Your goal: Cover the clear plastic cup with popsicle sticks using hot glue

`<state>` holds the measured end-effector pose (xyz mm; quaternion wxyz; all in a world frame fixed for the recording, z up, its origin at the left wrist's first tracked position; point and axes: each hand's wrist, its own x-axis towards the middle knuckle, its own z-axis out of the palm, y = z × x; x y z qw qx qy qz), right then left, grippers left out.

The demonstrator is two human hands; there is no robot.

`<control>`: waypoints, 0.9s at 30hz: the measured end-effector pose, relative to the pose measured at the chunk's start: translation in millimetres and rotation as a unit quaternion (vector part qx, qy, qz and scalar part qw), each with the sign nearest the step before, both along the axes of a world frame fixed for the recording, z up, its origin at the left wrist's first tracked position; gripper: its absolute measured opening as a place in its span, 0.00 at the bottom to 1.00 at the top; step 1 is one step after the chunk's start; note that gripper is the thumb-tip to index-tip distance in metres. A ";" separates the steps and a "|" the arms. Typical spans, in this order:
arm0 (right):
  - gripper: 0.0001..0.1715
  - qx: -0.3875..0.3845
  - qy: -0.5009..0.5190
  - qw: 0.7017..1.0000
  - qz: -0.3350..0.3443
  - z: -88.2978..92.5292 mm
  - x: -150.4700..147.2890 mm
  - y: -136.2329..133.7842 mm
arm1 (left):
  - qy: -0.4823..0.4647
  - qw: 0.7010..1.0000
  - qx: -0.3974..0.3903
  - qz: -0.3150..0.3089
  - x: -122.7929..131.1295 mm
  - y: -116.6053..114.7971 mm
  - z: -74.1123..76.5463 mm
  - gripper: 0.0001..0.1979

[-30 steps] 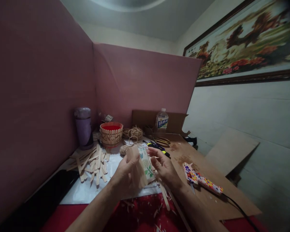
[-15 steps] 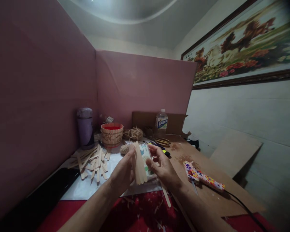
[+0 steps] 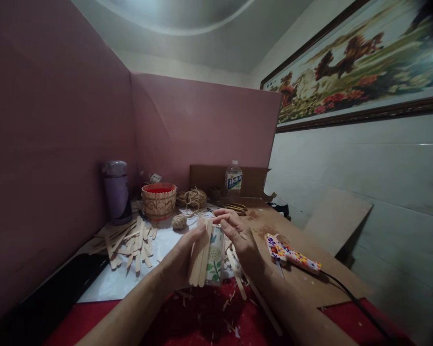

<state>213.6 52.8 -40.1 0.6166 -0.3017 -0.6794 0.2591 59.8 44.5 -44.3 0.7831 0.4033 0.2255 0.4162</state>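
Observation:
In the head view my left hand point(image 3: 182, 252) is closed round a clear-edged container point(image 3: 214, 262) printed with flowers and leaves. Several flat wooden craft sticks point(image 3: 201, 254) stand side by side along its left face, under my left thumb. My right hand point(image 3: 240, 235) is at the container's upper right, its fingers stretched out and slightly bent over the top edge by the stick ends. Its thumb is hidden. Below it, loose craft sticks point(image 3: 238, 274) lie near the table's front edge.
A pile of craft sticks point(image 3: 139, 245) lies left on white sheeting. Behind stand a purple bottle point(image 3: 117, 194), a stick-covered basket point(image 3: 159, 202), twine point(image 3: 195, 198), a twine ball point(image 3: 179, 221) and a clear bottle point(image 3: 234, 180). A flower-patterned glue gun point(image 3: 292, 257) with a cord lies right.
The container has turned, so its floral print faces me more. My right hand has moved from its right side up to the top edge. The view has shifted slightly.

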 end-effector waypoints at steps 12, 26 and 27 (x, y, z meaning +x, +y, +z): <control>0.11 -0.073 0.071 0.994 0.036 -0.3 -0.4 4.3 | 0.048 0.994 0.095 0.027 3.1 1.9 -6.9 0.19; 0.11 -0.074 0.073 0.993 0.052 -4.1 -0.4 7.3 | 0.100 0.990 0.080 0.067 6.4 1.4 -6.8 0.21; 0.11 -0.074 0.072 0.993 0.052 -4.4 -0.3 7.5 | 0.105 0.989 0.080 0.072 6.5 1.3 -6.6 0.22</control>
